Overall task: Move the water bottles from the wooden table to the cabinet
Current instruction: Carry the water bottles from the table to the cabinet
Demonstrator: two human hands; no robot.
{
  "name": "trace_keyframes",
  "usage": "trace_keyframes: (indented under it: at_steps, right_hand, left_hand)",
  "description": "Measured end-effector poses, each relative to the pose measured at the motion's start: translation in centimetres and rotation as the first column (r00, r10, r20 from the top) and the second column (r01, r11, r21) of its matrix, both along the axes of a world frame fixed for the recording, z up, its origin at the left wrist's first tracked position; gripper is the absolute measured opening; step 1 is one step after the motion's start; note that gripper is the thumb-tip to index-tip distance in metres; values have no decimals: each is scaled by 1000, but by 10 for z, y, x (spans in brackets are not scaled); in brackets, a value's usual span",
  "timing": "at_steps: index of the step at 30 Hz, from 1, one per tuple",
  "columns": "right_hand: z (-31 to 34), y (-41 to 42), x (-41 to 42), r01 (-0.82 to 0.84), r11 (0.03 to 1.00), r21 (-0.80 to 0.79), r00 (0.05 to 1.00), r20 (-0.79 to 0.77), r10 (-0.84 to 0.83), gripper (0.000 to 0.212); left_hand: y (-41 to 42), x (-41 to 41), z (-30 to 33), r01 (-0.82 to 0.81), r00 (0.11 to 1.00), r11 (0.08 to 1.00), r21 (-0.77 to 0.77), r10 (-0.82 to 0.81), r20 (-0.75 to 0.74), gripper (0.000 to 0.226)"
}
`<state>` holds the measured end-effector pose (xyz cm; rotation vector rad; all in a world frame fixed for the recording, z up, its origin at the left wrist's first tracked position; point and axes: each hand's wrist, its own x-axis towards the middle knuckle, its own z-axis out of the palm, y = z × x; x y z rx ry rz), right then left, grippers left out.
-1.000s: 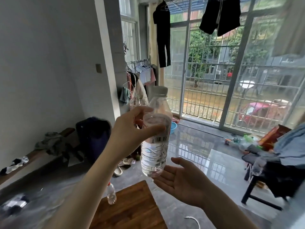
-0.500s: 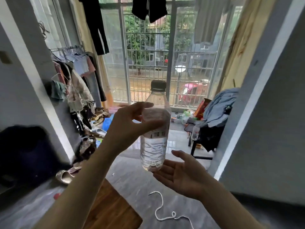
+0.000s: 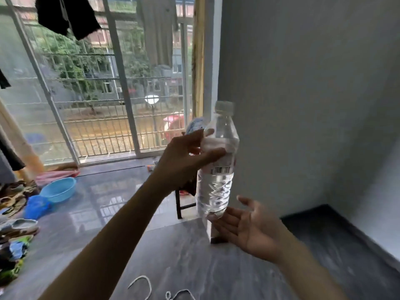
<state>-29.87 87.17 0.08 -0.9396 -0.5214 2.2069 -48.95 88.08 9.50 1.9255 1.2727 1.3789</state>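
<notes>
Bottle [image 3: 216, 169] upright (cap up), left hand [image 3: 184, 161] gripping label; right hand [image 3: 249, 226] flat, fingers relaxed, beneath base.

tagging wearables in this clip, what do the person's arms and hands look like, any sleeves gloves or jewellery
Both forearms are bare as far as the frame shows, with no sleeve in view. The left hand and right hand wear no gloves, and no ring, watch or bracelet is visible. The picture is slightly blurred, so fine marks cannot be told.
</notes>
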Motion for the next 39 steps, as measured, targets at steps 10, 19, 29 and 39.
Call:
trace_keyframes:
  at_steps: [10,19,29,39]
  right_hand:
    - [-10,-25,166,414,910,-17,910,5,-414,58]
    - [-12,-73,232,728,685,10,684,-66,-726,59]
    - [-23,-147,239,933,346,-95,334,-119,-935,62]
    - [-20,-232,246,990,120,-78,114,-75,-991,61]
  left_hand:
    - [48,189,0,440,892,893,-92,-447,-73,44]
    - [64,305,-6,777,614,612,-146,-788,-37,42]
    - [39,391,-33,946,271,267,-182,-963,-6,48]
    - [-45,440,-28,985,-16,-30,-172,-996,84,30]
